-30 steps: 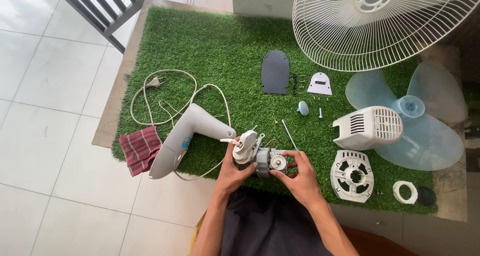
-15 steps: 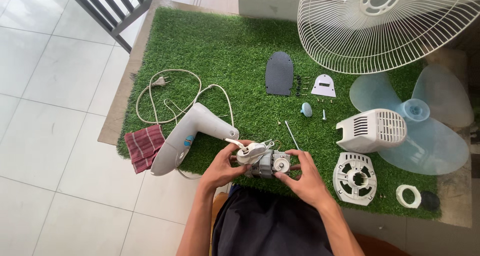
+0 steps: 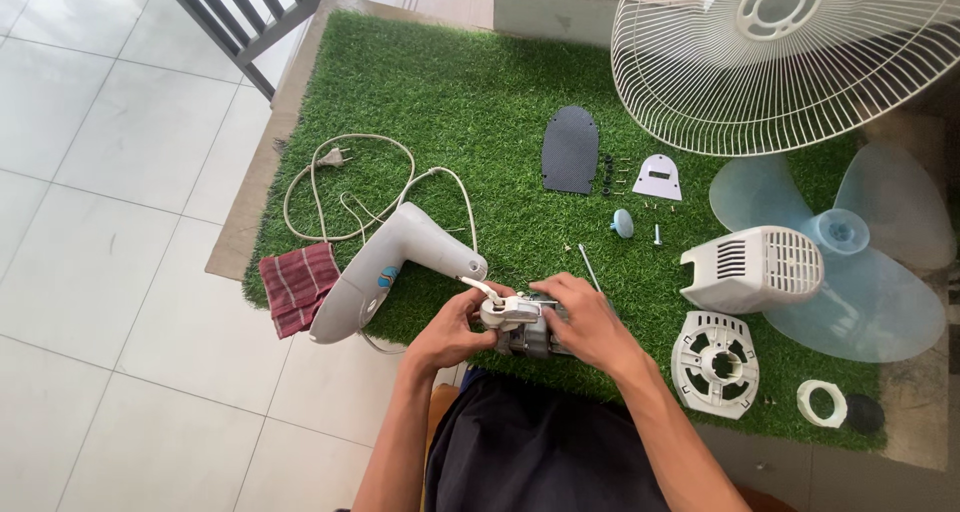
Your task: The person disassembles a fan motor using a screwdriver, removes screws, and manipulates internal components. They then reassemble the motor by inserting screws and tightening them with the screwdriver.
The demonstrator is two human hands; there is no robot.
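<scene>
Both my hands hold a small fan motor (image 3: 520, 324) with a white gear housing on top, low over the front edge of a green turf mat (image 3: 470, 102). My left hand (image 3: 455, 329) grips its left side. My right hand (image 3: 585, 324) covers its right side and top. Wires run from the motor to the grey-white fan neck (image 3: 385, 269), which lies on the mat just left of my hands. A thin metal rod (image 3: 590, 269) lies just beyond my right hand.
On the mat lie a white power cord (image 3: 340, 187), a red checked cloth (image 3: 298, 284), a dark plate (image 3: 570, 150), a small white plate (image 3: 657, 177), screws, a white motor cover (image 3: 755, 267), a round bracket (image 3: 715, 360), a translucent blade (image 3: 850, 262), a wire grille (image 3: 790, 62) and a white ring (image 3: 822, 402).
The motor has turned in my hands, and my right hand has moved over its top. The view has shifted slightly.
</scene>
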